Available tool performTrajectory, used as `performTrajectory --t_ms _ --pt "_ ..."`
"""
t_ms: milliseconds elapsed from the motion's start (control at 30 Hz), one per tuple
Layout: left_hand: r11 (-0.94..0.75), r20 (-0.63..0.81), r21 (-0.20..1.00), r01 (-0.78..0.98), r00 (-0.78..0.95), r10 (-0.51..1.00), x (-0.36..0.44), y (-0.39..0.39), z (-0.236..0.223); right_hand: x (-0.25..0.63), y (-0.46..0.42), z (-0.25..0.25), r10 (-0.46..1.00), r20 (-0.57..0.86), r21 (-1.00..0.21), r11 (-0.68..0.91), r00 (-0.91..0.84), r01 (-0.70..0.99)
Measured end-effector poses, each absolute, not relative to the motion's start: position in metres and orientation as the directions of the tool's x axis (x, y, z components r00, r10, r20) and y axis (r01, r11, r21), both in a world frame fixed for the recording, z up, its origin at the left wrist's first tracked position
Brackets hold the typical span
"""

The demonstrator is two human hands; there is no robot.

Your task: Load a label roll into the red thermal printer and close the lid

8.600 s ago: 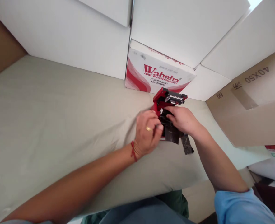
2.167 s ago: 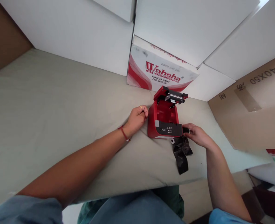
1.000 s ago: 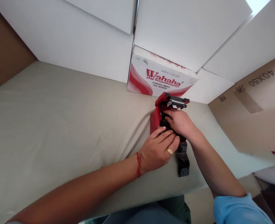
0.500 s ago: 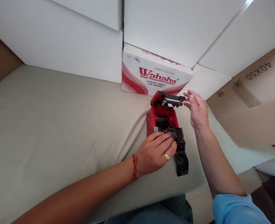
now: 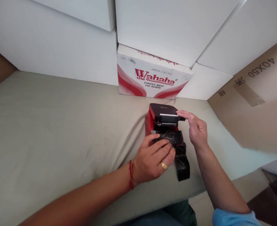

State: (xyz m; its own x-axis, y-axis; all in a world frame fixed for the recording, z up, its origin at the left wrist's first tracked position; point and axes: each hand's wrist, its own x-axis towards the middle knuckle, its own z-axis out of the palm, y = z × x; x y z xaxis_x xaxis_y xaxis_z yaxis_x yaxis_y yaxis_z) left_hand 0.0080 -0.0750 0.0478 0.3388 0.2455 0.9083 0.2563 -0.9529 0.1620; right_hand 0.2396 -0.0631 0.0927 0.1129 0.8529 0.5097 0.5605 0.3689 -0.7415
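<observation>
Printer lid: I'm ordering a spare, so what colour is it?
Printer lid: black top, red left edge; best in head view.

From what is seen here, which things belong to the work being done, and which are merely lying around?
In the work: red-and-black device; its partly open lid; black strip trailing from its front.

Apparently just around: Wahaha box; brown cardboard box; white boxes or panels behind.

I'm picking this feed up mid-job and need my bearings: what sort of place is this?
Probably a storage or packing corner: a Wahaha carton and a large brown carton edge a pale, wrinkled work surface bearing a red-and-black device like a small printer.
</observation>
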Motion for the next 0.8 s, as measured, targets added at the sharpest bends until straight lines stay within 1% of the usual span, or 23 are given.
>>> performTrajectory --t_ms 167,267,367,400,500,567,600,667,800 --pt "-0.950 0.890 0.195 0.242 0.363 0.276 0.007 -0.075 0.048 0.240 -0.086 0.076 0.876 0.481 -0.710 0.367 0.034 0.601" --pt "-0.949 0.864 0.260 0.178 0.395 0.311 0.003 -0.071 0.054 0.239 -0.090 0.070 0.880 0.475 -0.710 0.368 0.023 0.600" --pt "-0.913 0.830 0.400 0.079 0.391 0.397 -0.006 -0.059 0.063 0.235 -0.089 0.067 0.884 0.463 -0.747 0.352 0.061 0.564" --pt "-0.888 0.811 0.453 0.072 0.380 0.445 -0.010 -0.053 0.065 0.233 -0.089 0.066 0.885 0.458 -0.764 0.343 0.084 0.547" --pt "-0.797 0.720 0.591 0.126 0.363 0.592 -0.019 -0.035 0.066 0.226 -0.090 0.062 0.873 0.463 -0.798 0.333 0.156 0.503" --pt "-0.725 0.642 0.683 0.088 0.399 0.654 -0.022 -0.023 0.059 0.223 -0.092 0.059 0.861 0.475 -0.805 0.342 0.181 0.485" --pt "-0.703 0.620 0.708 0.069 0.415 0.665 -0.023 -0.019 0.054 0.221 -0.093 0.057 0.858 0.479 -0.805 0.346 0.185 0.482" --pt "-0.704 0.620 0.709 0.050 0.431 0.656 -0.023 -0.013 0.044 0.219 -0.095 0.055 0.854 0.486 -0.799 0.348 0.185 0.490" --pt "-0.757 0.675 0.647 0.093 0.392 0.625 -0.020 -0.008 0.036 0.220 -0.094 0.058 0.845 0.498 -0.770 0.329 0.193 0.546"
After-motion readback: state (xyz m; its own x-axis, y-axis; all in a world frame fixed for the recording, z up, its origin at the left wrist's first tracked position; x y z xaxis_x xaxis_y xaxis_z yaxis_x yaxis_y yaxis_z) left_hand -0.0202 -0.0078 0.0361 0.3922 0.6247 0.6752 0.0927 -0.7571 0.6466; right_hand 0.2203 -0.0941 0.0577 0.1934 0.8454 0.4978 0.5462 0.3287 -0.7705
